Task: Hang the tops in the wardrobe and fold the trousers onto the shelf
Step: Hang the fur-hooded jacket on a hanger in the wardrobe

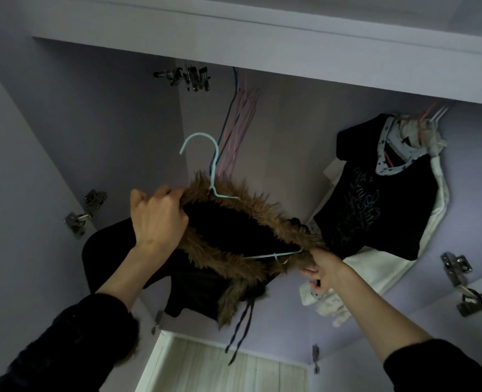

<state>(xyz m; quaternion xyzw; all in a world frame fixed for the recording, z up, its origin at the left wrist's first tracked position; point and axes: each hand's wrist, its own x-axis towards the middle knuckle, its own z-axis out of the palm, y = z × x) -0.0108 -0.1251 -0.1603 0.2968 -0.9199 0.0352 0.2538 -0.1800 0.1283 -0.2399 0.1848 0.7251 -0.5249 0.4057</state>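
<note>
A black jacket point(197, 284) with a brown fur-trimmed hood point(265, 213) hangs on a light blue wire hanger point(206, 148), raised inside the open wardrobe. My left hand point(157, 216) grips the fur trim at the jacket's left shoulder. My right hand point(323, 268) pinches the fur and the hanger's end at the right shoulder. The hanger's hook is free in the air, below the rail. A black printed top point(375, 205) with a white collar hangs at the right on the rail.
Several empty pink and blue hangers point(240, 120) hang at the back centre. Metal clip hangers point(189, 77) hang above them. White garments point(421, 244) hang behind the black top. Door hinges point(84, 213) flank the opening. A pale wooden panel point(206, 369) lies below.
</note>
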